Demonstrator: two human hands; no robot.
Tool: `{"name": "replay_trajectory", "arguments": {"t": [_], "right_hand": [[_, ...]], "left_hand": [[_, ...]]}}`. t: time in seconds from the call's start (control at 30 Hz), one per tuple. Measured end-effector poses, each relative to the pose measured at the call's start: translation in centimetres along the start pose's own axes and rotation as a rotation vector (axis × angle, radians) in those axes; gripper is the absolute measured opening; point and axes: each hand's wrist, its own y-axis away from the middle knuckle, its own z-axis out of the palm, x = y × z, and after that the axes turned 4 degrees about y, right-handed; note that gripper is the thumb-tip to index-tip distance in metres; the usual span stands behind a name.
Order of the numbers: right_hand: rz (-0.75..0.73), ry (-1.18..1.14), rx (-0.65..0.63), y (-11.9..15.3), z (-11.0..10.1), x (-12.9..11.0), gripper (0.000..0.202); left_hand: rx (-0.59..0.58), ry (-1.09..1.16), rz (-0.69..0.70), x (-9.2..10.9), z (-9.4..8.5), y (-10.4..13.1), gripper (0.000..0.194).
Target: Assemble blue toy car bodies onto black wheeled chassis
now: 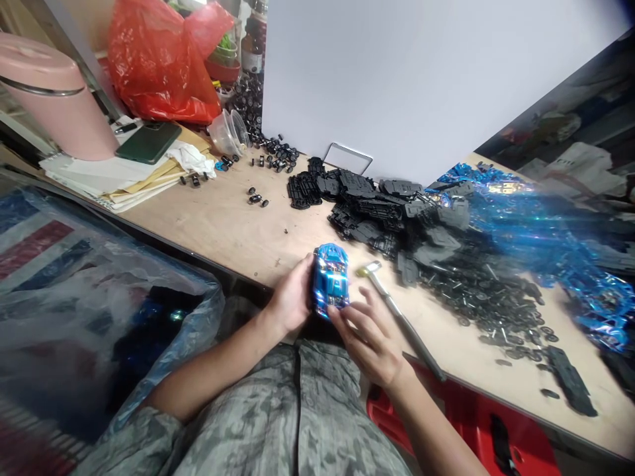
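A shiny blue toy car (pixel 332 277) is held upright over the table's near edge, its roof side facing me. My left hand (pixel 294 294) wraps round its left side. On its lower right end rest the thumb and fingertips of my right hand (pixel 370 337), with the other fingers loosely curled; the car's underside is hidden. Just right of the car lies a hammer (pixel 397 311), its head toward the middle of the table. Beyond it are heaped black toy car bases (pixel 367 201) and a pile of small black wheels on axles (pixel 481 297).
Blue shiny car shells (pixel 536 231) cover the right side. A plastic-lined box (pixel 198 311) stands at my left. Farther back are a pink flask (pixel 59 99), a phone (pixel 149 142), a red bag (pixel 153 66) and a tipped clear cup (pixel 229 132). A red stool (pixel 456 423) sits under the edge.
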Motion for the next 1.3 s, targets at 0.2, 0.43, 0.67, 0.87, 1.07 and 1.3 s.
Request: {"name": "replay_trajectory", "arguments": {"t": [0.2,0.43,0.67,0.87,1.07,1.3], "right_hand": [[0.029,-0.028,-0.012,0.3,0.2,-0.2,0.032],[0.031,-0.109,-0.021,0.0,0.1,-0.3,0.041],[0.077,-0.196,0.038,0.6,0.6,-0.1,0.055],[0.094,-0.273,0.000,0.5,0.4,0.1,0.059],[0.115,-0.296,0.000,0.4,0.6,-0.2,0.059],[0.176,-0.323,0.096,0.3,0.4,-0.4,0.058]], "left_hand": [[0.040,-0.010,-0.009,0.0,0.0,0.0,0.048],[0.015,-0.020,-0.020,-0.1,-0.2,0.1,0.050],[-0.022,-0.099,-0.072,0.2,0.2,0.4,0.057],[-0.058,-0.121,-0.088,0.3,0.6,0.6,0.063],[-0.064,-0.162,0.038,-0.2,-0.5,0.3,0.042],[-0.088,-0.266,0.050,-0.6,-0.6,0.6,0.040]]}}
